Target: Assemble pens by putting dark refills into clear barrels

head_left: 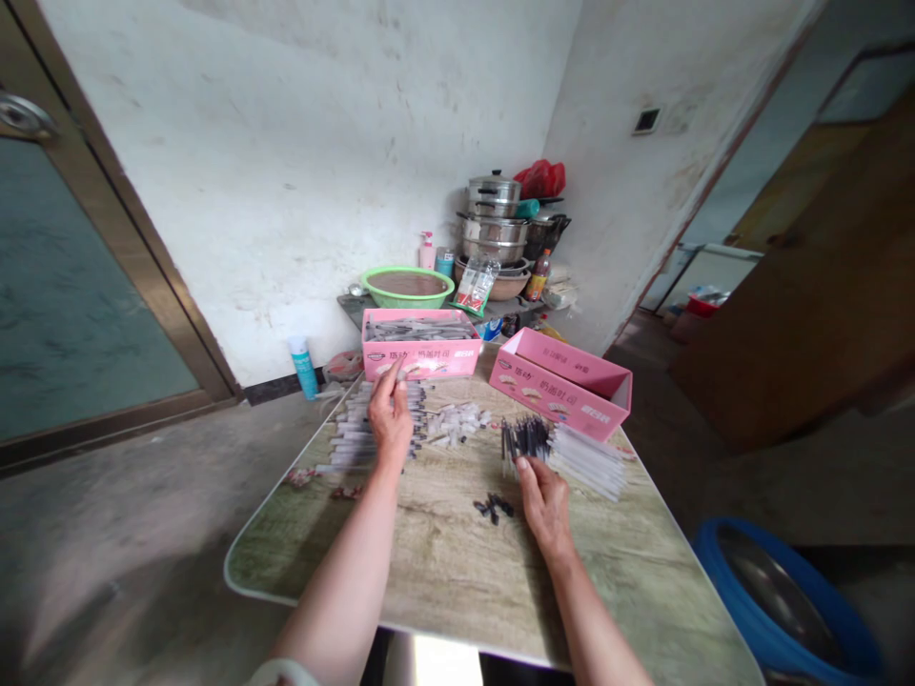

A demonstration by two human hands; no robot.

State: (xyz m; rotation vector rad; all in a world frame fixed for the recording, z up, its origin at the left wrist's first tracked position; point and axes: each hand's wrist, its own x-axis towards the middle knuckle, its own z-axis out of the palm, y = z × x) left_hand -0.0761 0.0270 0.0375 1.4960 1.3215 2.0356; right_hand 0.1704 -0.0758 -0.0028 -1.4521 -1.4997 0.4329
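My left hand [392, 410] is raised over a row of translucent pen barrels [350, 433], in front of the filled pink box. Its thumb and forefinger are pinched together; whether the pale spot at their tips is a held piece is too small to tell. My right hand [547, 500] has its thumb and fingers closed at the near ends of a bunch of thin, dark pen refills [525, 438]. More clear barrels [587, 462] lie to the right of these. Between my hands are a heap of small whitish pieces [457, 422] and several black pen caps [493, 507].
One pink box [421, 358] at the back holds many pen-like sticks; a second pink box [561, 386] stands open to its right. Behind are a green basin [407, 286] and stacked steel pots [495, 219]. A blue tub [779, 600] sits right of the table [457, 581].
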